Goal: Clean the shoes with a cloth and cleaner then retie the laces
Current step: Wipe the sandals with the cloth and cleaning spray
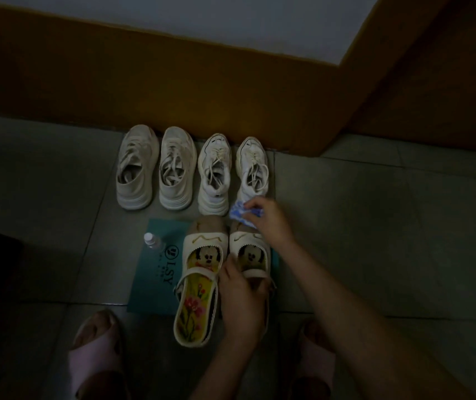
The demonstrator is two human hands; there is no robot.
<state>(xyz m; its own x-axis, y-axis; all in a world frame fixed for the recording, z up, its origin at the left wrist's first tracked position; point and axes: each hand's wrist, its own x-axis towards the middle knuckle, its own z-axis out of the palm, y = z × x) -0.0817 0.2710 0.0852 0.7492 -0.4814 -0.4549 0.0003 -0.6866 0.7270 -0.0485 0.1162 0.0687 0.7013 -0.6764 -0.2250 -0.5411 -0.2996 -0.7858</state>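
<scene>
Two cream slip-on shoes with cartoon insoles lie on a teal bag (153, 287). My left hand (241, 301) grips the right-hand slip-on (246, 245) around its middle and heel. My right hand (271, 223) holds a blue-and-white cloth (241, 215) against that shoe's toe. The other slip-on (199, 287) lies free beside it, its floral insole showing. A small clear cleaner bottle (152, 241) with a white cap stands on the bag's left corner. Behind them stand two pairs of white laced sneakers, one pair on the left (135, 168) and one on the right (214, 174), with loose laces.
The sneakers stand toe-first against a brown wall base (173, 82), which turns a corner at the right (404, 96). My feet in pink slippers (95, 350) (314, 359) rest on the grey tiled floor (375, 226). The light is dim.
</scene>
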